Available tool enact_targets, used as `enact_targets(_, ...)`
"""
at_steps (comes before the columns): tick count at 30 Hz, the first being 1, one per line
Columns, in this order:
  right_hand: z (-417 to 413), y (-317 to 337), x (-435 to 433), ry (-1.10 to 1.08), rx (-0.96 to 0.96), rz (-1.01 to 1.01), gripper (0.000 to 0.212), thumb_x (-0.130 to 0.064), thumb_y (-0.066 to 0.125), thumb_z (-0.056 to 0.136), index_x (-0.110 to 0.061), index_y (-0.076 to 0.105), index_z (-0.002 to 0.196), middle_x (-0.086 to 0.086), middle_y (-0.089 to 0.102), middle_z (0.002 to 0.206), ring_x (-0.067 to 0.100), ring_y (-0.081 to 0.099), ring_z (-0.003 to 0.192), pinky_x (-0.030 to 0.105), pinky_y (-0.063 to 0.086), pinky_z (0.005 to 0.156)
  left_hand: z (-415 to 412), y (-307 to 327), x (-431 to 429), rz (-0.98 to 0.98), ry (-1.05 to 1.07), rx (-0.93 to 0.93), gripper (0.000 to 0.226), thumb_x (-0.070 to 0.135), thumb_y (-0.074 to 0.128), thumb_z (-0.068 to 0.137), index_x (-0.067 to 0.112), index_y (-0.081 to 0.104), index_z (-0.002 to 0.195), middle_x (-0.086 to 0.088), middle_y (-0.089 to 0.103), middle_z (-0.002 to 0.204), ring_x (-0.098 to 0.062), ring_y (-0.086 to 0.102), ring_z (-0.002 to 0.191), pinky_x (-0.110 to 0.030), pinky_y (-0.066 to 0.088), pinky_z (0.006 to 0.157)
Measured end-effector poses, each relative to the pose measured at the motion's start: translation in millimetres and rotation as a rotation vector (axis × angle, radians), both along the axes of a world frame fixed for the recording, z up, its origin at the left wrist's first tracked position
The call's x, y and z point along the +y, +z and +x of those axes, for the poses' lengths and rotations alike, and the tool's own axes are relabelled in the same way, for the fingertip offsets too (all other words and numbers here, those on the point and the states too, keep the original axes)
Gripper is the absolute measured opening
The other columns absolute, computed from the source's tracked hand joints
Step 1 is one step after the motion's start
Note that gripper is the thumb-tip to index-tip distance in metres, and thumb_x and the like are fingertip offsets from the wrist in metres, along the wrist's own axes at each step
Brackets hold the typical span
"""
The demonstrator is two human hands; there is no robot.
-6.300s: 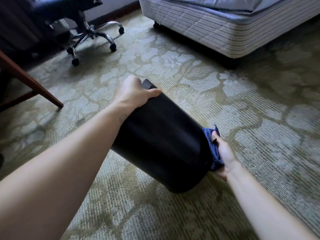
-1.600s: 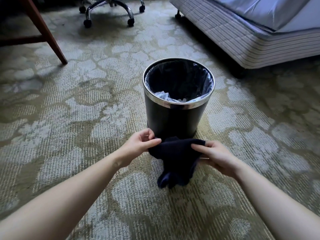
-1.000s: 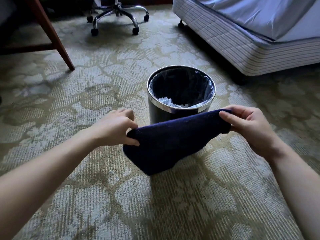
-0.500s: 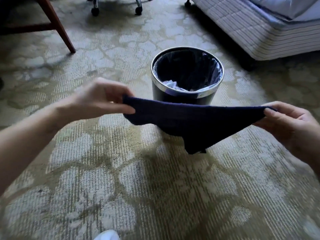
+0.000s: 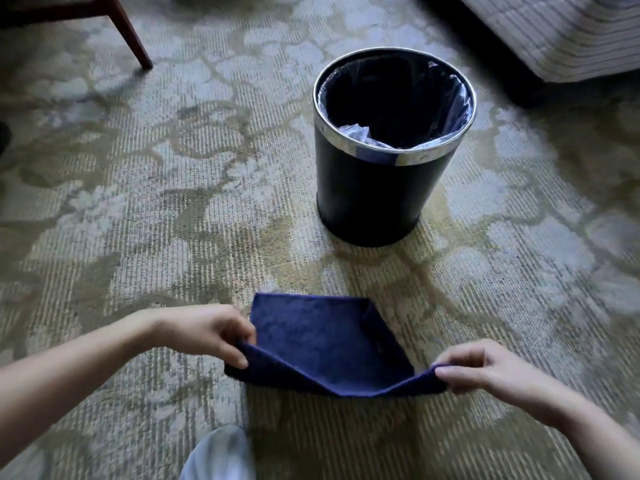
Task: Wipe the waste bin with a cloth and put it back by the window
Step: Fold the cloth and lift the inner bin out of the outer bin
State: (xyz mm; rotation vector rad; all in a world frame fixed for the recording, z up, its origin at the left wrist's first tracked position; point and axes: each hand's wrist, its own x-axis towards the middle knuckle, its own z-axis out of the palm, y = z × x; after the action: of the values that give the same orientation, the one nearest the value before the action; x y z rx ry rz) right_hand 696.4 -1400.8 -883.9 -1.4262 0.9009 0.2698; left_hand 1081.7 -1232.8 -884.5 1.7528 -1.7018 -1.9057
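The black round waste bin with a silver metal rim stands upright on the olive and pale patterned carpet, right of the middle of the view. A clear plastic liner is folded inside its mouth. No hand touches the bin.

Nearer the person, well apart from the bin, a dark blue terry cloth is spread out between both hands. The left hand pinches the near left corner, its fingers curled over the edge with the thumb beneath. The right hand pinches the near right corner between thumb and fingers. The near edge sags between the two grips, and the far right corner is folded inward. Whether the far edge rests on the carpet cannot be told.

A brown wooden furniture leg stands at the upper left. A striped bed base fills the upper right corner. A blurred pale grey shape sits at the bottom edge.
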Motion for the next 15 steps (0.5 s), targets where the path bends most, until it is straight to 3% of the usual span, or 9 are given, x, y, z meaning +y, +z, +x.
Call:
enact_targets(3,14,-17,-3,-0.114,0.015,-0.118,0.014,-0.010,0.061,0.091,-0.010,0.074,0.085,-0.003,0.066,0.065,0.007,0.055,0.059,0.017,0.041,0.054,10,-25,6,-0.017,0.228,-0.007,0.012,0.029,0.072,0.084,0.022,0.066,0.077,0.011,0.063,0.072,-0.004,0.057,0.072,-0.023,0.044,0.068)
enact_targets(5,30,-25,-5,-0.062,-0.024,-0.191,0.015,-0.014,0.059,0.093,-0.015,0.072,0.088,-0.009,0.067,0.069,0.006,0.055,0.062,0.016,0.040,0.055,15,-34,6,-0.019,0.344,-0.029,0.014,0.021,0.067,0.090,0.021,0.065,0.076,0.014,0.060,0.070,-0.002,0.053,0.071,-0.023,0.041,0.068)
enact_targets(6,38,-31,-6,0.011,-0.050,-0.242,0.015,-0.016,0.058,0.094,-0.020,0.071,0.088,-0.014,0.069,0.075,0.003,0.058,0.067,0.016,0.043,0.061,17,-37,4,-0.022,0.365,-0.056,0.017,0.018,0.065,0.092,0.022,0.063,0.075,0.017,0.059,0.068,-0.001,0.052,0.068,-0.021,0.040,0.066)
enact_targets(8,54,-48,-6,0.246,-0.051,-0.395,0.013,-0.025,0.056,0.095,-0.032,0.066,0.090,-0.027,0.067,0.108,-0.006,0.060,0.097,0.022,0.047,0.086,19,-45,0,-0.036,0.335,-0.145,0.017,0.019,0.064,0.093,0.023,0.061,0.076,0.018,0.060,0.068,-0.001,0.052,0.067,-0.022,0.040,0.067)
enact_targets(10,68,-65,-6,0.522,-0.028,-0.565,0.011,-0.033,0.050,0.095,-0.034,0.061,0.094,-0.028,0.044,0.141,-0.006,0.042,0.128,0.024,0.036,0.106,19,-54,-4,-0.063,0.243,-0.260,0.016,0.025,0.065,0.091,0.027,0.060,0.075,0.016,0.060,0.072,-0.002,0.053,0.070,-0.026,0.042,0.071)
enact_targets(13,85,-83,-8,0.790,0.009,-0.696,0.019,-0.037,0.041,0.096,-0.029,0.056,0.105,-0.015,0.023,0.158,0.006,0.018,0.146,0.029,0.018,0.118,19,-62,-11,-0.080,0.183,-0.365,0.020,0.028,0.066,0.090,0.031,0.056,0.072,0.012,0.059,0.076,-0.005,0.054,0.073,-0.029,0.045,0.073)
enact_targets(15,90,-86,-11,0.884,0.089,-0.822,0.023,-0.040,0.038,0.096,-0.030,0.053,0.110,-0.011,0.029,0.156,0.014,0.025,0.143,0.035,0.018,0.115,22,-61,-16,-0.082,0.200,-0.385,0.018,0.029,0.066,0.090,0.030,0.057,0.073,0.008,0.062,0.079,-0.009,0.056,0.076,-0.034,0.048,0.078)
